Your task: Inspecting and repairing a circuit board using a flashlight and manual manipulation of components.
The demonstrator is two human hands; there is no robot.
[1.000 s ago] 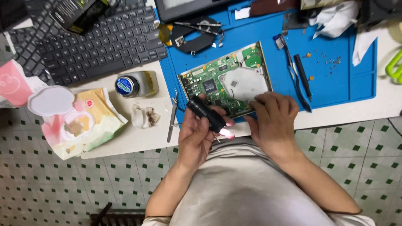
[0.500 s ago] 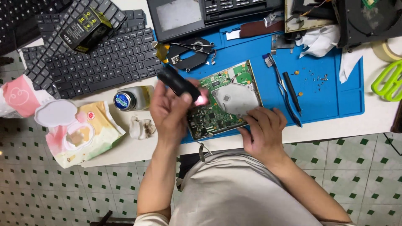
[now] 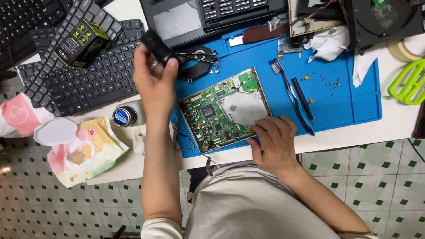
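Observation:
A green circuit board [image 3: 208, 116] with a silver metal plate [image 3: 242, 107] lies on the blue work mat [image 3: 349, 102] at the table's near edge. My right hand [image 3: 275, 142] rests on the board's near right corner, fingers pressing its edge. My left hand [image 3: 155, 79] is raised over the mat's left side, shut on a black cylindrical tool [image 3: 157, 47] that points up and away toward the keyboard.
Black keyboards [image 3: 75, 75] with a small dark box [image 3: 80, 40] lie at left. A small jar [image 3: 126, 115] and a wet-wipe pack [image 3: 77, 148] sit near the front edge. A toothbrush [image 3: 287, 88], black pen tool [image 3: 302, 99], loose screws, tissue [image 3: 330, 44] and green scissors [image 3: 409, 82] lie right.
My left hand has lifted the black tool from the board's near edge up and leftward toward the keyboard. My right hand stays on the board's corner.

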